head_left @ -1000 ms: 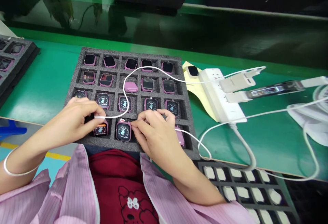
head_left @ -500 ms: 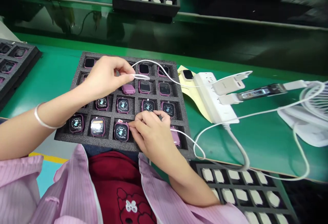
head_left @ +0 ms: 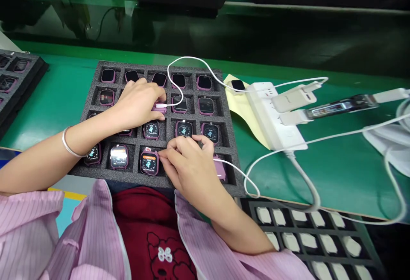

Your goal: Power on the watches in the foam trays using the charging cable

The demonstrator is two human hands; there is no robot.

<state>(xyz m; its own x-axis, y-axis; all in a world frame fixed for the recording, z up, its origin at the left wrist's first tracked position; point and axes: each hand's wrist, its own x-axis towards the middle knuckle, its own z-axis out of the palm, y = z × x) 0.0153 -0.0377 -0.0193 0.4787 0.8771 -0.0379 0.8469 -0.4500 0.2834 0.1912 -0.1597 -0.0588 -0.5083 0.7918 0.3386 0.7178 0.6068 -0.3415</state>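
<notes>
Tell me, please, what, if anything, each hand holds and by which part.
The left hand seems to pinch the white charging cable by its connector end. The right hand touches the edge of a purple smartwatch; grip unclear.

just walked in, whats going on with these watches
A person's left hand holds the end of a white cable at a purple watch with no screen showing, in a foam tray. The right hand touches the edge of a lit watch in the tray's nearest row. Another watch lies on yellow paper beside a white power strip.
</notes>
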